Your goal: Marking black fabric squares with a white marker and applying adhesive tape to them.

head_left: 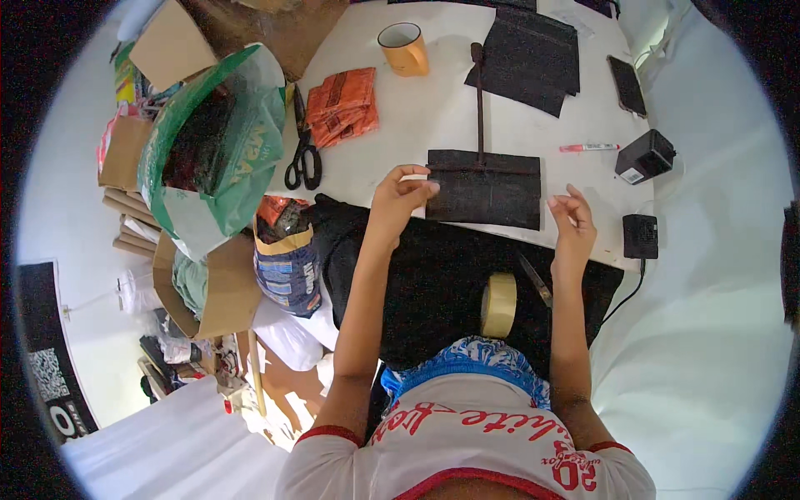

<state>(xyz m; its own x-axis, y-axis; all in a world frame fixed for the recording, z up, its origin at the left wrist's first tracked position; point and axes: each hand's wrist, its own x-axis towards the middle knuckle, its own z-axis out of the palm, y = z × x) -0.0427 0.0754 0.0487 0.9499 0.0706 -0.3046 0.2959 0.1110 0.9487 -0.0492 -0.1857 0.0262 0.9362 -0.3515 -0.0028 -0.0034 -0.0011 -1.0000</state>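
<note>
A black rectangular piece (487, 196), fabric-like, lies flat near the table's front edge. From its top side a long thin dark strip (480, 108) runs away from me, ending in a small dark knob. My left hand (400, 200) is at the piece's left edge, thumb and fingers apart and the fingertips close to or touching its corner. Just off the right edge is my right hand (573, 221), fingers loosely bent and apart, holding nothing. Beyond the piece lie more black flat sheets (533, 62).
Left on the table are black scissors (304, 162), orange packets (342, 104) and a yellow mug (403, 50). To the right are a red-white marker (589, 147), a black box (646, 157), a phone (627, 85) and an adapter (641, 237). A tape roll (498, 306) rests on black cloth before me.
</note>
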